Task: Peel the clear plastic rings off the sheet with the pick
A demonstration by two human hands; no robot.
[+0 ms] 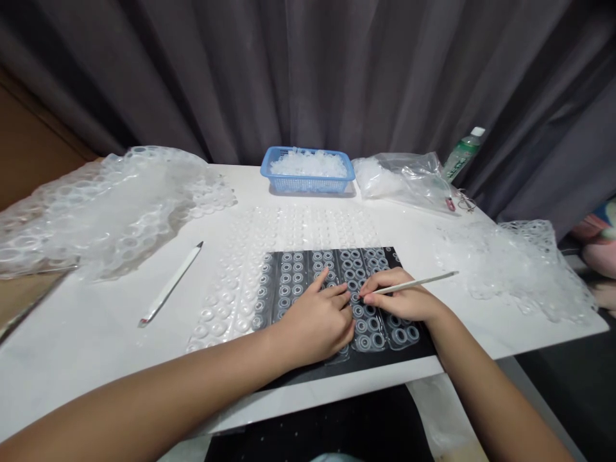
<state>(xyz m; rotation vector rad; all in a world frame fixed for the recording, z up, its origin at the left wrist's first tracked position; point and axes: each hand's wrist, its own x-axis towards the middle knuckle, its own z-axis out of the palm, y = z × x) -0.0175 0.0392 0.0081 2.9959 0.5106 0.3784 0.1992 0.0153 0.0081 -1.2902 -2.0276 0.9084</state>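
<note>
1. The strips of clear rings (285, 290) lie on a black mat (414, 350) near the desk's (106, 333) front edge, beneath both hands and reaching past them towards the back edge.
2. The left hand (322, 314) rests palm down on the strips, fingers loosely spread.
3. The right hand (402, 292) pinches a white stick (428, 279) just beside the left fingertips; its lower tip is hidden, perhaps touching a ring.
4. A blue basket (308, 184) stands at the desk's back edge.
</note>
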